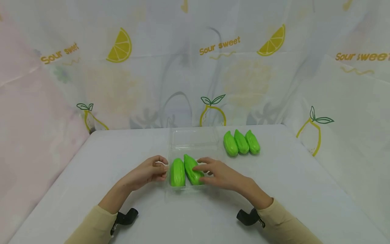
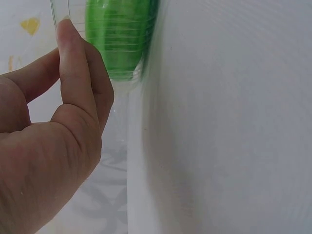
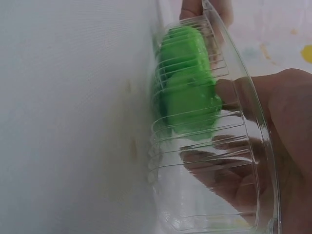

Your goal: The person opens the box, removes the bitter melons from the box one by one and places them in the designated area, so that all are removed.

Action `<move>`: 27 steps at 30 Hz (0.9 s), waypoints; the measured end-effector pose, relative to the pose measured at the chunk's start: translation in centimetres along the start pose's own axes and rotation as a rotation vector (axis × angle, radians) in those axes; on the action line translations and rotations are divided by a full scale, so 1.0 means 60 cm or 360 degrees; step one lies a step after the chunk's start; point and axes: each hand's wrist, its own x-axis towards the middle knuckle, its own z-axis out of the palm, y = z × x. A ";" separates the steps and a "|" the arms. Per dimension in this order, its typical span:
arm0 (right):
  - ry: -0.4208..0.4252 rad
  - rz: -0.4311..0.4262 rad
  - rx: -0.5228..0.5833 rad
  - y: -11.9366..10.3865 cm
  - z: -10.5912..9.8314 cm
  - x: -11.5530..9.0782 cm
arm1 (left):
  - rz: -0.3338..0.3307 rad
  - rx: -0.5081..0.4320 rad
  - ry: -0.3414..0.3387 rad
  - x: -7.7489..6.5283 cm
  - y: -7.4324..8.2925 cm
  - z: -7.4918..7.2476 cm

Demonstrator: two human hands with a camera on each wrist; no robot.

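Observation:
A clear plastic clamshell box [image 1: 190,188] stands on the table with its lid [image 1: 195,137] folded back. Two green, ribbed, elongated gourds lie in its base: one straight gourd [image 1: 178,173] at the left, and a slanted gourd [image 1: 190,166] beside it. My left hand [image 1: 150,172] pinches the box's left rim between thumb and fingers; the left wrist view has the thumb on the edge. My right hand [image 1: 220,174] reaches over the box's right side, fingers spread and loosely bent. One fingertip touches the slanted gourd, seen through the plastic wall in the right wrist view.
Three more green gourds [image 1: 241,142] lie side by side on the white table [image 1: 304,189], behind and right of the box. A lemon-printed curtain [image 1: 195,74] hangs along the table's back edge. Black wrist mounts [image 1: 127,217] sit at both sleeves.

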 end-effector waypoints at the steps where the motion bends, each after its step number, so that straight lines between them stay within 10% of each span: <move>1: -0.0008 0.0004 0.0006 -0.002 0.000 -0.001 | -0.0001 -0.0001 0.0001 0.000 0.000 0.000; 27: 0.0264 0.0158 -0.0033 -0.033 0.024 0.021 | 0.0017 0.0008 -0.0025 0.001 -0.002 -0.004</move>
